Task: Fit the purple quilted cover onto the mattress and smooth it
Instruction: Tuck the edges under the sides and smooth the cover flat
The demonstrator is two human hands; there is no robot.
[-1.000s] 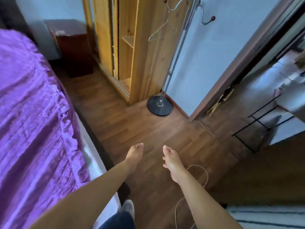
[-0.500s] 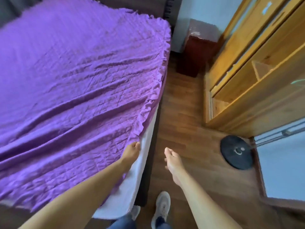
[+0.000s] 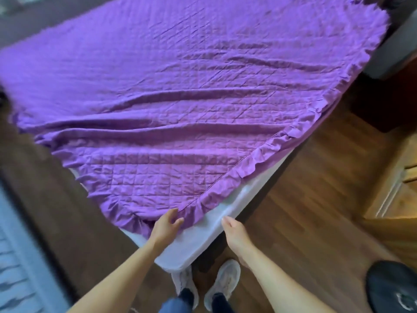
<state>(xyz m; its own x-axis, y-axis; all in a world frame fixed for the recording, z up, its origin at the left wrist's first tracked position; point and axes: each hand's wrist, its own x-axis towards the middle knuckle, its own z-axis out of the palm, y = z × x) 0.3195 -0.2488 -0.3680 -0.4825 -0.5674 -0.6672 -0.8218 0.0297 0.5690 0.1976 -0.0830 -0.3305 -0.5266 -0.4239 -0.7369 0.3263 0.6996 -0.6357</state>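
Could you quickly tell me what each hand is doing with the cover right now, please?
Left hand: fingers closed on the frilled corner of the purple cover.
Right hand: open, holding nothing, beside the bare mattress corner.

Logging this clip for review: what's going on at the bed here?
A person stands at a corner of the bed, fitting the purple quilted cover onto the white mattress. The left hand is at the cover's ruffled edge at that corner, fingers curled on the fabric. The right hand is open beside the bare mattress side, holding nothing. The corner is still uncovered, and long wrinkles run across the top.
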